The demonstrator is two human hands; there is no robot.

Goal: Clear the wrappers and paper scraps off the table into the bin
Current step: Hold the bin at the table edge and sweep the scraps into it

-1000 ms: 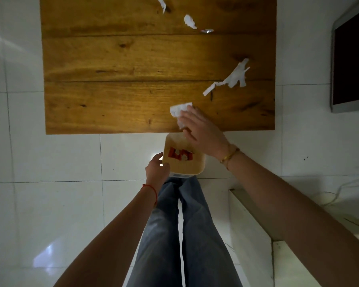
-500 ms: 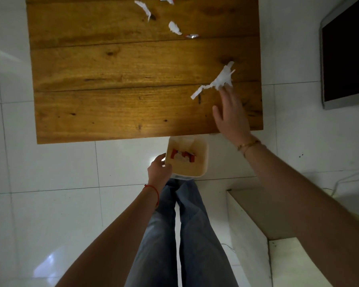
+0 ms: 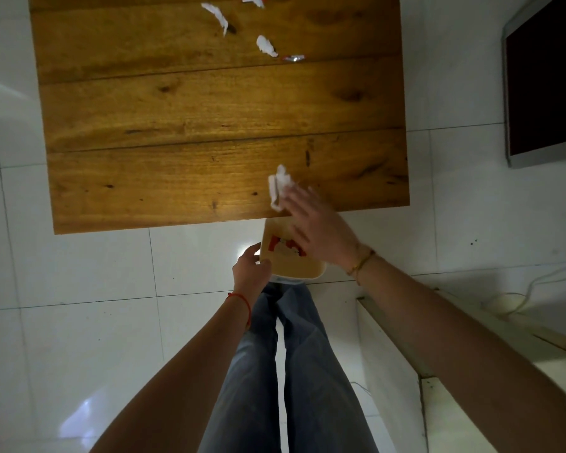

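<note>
My left hand (image 3: 250, 268) grips the left rim of a small tan bin (image 3: 303, 269) held just below the near edge of the wooden table (image 3: 209, 125). Red wrappers and white paper lie inside the bin. My right hand (image 3: 317, 225), blurred and with fingers spread, presses against a crumpled white paper scrap (image 3: 280, 186) at the table's near edge, right above the bin. Further back on the table lie a long white scrap (image 3: 217, 17), a smaller white scrap (image 3: 266, 46), a silvery wrapper (image 3: 293, 58) and another scrap (image 3: 254, 0) at the top edge.
White tiled floor surrounds the table. A dark screen in a grey frame (image 3: 543, 83) stands at the right. A low white ledge (image 3: 406, 371) and a white cable (image 3: 536, 286) lie at the lower right. My jeans-clad legs (image 3: 285, 371) are below the bin.
My right hand reached out to the torn white strip on the right of the table, then swept it back, crumpled, to the near edge above the bin. The view shifted slightly.
</note>
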